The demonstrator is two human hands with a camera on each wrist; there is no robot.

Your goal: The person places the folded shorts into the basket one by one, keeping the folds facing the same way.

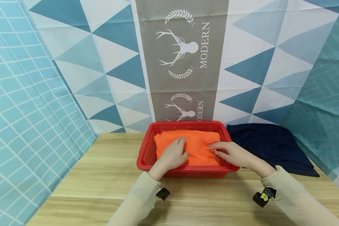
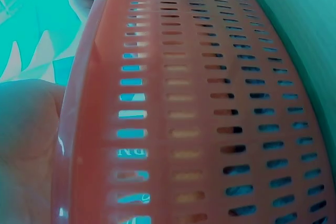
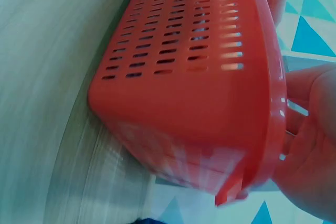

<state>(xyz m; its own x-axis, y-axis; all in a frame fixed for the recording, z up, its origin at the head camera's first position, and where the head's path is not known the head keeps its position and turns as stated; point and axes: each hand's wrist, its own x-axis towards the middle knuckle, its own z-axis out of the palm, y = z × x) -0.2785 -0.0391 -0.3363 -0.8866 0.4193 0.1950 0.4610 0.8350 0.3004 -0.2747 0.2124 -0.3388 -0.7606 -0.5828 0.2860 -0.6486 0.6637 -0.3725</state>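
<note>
A folded orange cloth [image 1: 199,147] lies inside a red perforated plastic basket [image 1: 186,173] on the table; whether it is a garment cannot be made out. Over the cloth's left part my left hand [image 1: 173,155] reaches across the front rim, its fingers resting on the fabric. My right hand [image 1: 234,153] reaches over the basket's right front corner, fingers extended and touching the cloth near its right edge, thumb apart. Both wrist views mostly show the basket's outer wall [image 2: 173,103], [image 3: 194,103], with part of each hand beyond the rim; the fingertips are hidden there.
A dark navy cloth [image 1: 266,147] lies flat on the wood-grain table [image 1: 113,175], right beside the basket. Behind stands a patterned wall covering [image 1: 183,47] with triangles and deer heads. Blue tile-patterned sheeting [image 1: 25,103] borders the left side.
</note>
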